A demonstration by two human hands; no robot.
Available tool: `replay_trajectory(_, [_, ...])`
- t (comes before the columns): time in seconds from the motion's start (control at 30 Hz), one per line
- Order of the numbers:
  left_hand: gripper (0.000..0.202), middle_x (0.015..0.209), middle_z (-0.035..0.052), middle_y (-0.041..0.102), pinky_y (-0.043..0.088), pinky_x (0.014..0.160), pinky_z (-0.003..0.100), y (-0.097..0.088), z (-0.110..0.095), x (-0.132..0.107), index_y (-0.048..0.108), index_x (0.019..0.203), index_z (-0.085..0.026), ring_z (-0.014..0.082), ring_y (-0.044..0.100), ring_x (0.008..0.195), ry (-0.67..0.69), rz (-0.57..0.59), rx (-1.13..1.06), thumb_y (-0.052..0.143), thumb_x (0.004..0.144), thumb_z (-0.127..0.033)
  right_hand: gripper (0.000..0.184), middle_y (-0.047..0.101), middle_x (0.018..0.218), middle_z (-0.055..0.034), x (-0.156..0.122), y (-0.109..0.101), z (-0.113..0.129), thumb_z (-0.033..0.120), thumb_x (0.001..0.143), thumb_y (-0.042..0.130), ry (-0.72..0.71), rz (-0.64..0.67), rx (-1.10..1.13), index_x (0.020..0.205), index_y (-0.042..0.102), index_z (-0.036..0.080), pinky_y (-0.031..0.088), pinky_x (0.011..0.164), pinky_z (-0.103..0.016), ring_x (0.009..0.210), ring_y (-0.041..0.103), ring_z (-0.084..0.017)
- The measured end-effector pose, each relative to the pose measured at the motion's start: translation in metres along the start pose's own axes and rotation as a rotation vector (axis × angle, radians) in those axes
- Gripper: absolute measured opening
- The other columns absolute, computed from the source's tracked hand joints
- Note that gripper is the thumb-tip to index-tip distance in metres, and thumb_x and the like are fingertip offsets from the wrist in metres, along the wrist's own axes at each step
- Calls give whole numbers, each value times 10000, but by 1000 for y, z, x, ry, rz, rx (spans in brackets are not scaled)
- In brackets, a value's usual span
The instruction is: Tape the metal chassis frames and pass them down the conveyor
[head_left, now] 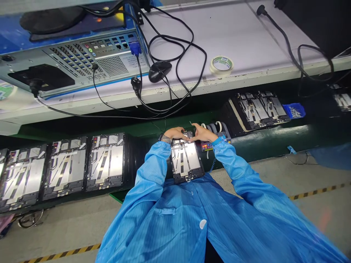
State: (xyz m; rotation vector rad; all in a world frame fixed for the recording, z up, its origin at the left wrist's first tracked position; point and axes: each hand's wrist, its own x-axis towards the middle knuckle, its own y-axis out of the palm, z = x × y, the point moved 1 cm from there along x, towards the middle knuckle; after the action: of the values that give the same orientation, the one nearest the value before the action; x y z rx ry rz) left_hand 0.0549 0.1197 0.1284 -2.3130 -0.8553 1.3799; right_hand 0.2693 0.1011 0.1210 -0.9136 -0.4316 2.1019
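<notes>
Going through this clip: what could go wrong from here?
The left hand and right hand work at a small dark part on the metal-backed panel; a slip could bend it. The panel sits near the belt's near edge and might get knocked off. The coiled blue cord by the right sleeve could snag.

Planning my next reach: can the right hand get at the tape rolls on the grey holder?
Probably yes: the right hand is just beside the tape rolls, with nothing apparent between them, though it is currently busy at the metal-backed panel.
</notes>
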Motion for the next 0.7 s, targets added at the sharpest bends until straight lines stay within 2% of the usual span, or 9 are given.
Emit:
replay_trajectory(0.1, [918, 1399, 69, 653, 520, 943, 299, -1, 0, -1, 590, 1366, -244, 281, 663, 1176, -7, 5, 11, 794, 609, -722, 950, 627, 837, 27, -2, 7, -14, 376, 797, 816, -4, -55, 182, 1566, 297, 169, 464, 679, -270, 762, 617, -177])
replay_trajectory(0.2, [929, 1444, 76, 623, 514, 947, 296, -2, 1, -2, 573, 1389, -256, 284, 652, 1199, -11, 9, 25, 785, 617, -730, 910, 612, 858, 16, -10, 17, -20, 381, 862, 724, -35, -180, 230, 1596, 232, 166, 471, 699, -280, 794, 614, -186])
replay_trajectory(0.37, [927, 1455, 67, 615, 508, 949, 285, -4, 2, 1, 572, 1390, -256, 280, 637, 1225, -4, 24, 47, 781, 623, -732, 1114, 622, 1002, -28, -27, 34, -12, 398, 780, 784, -76, -239, 78, 1644, 107, 211, 479, 733, -314, 851, 626, -222])
replay_trajectory(0.53, [936, 1437, 72, 626, 510, 969, 297, -5, -1, 4, 594, 1368, -236, 291, 635, 1227, -7, 31, 65, 791, 605, -742, 1101, 627, 1127, -85, -31, 37, -2, 356, 784, 758, -73, -262, -21, 1650, 93, 218, 485, 741, -324, 889, 637, -245])
replay_trajectory(0.63, [937, 1445, 86, 619, 506, 994, 295, -7, -5, -7, 564, 1410, -221, 290, 632, 1241, -3, -15, 37, 808, 634, -687, 1090, 627, 1133, -91, -32, 33, 0, 340, 787, 748, -92, -243, -59, 1649, 94, 209, 493, 755, -340, 898, 637, -255])
replay_trajectory(0.7, [922, 1479, 83, 594, 492, 1029, 279, -10, -5, -23, 512, 1467, -227, 272, 609, 1287, 47, -75, -33, 780, 699, -660, 1081, 624, 1138, -103, -36, 30, 4, 338, 790, 745, -106, -254, -77, 1647, 102, 192, 502, 778, -364, 919, 635, -271])
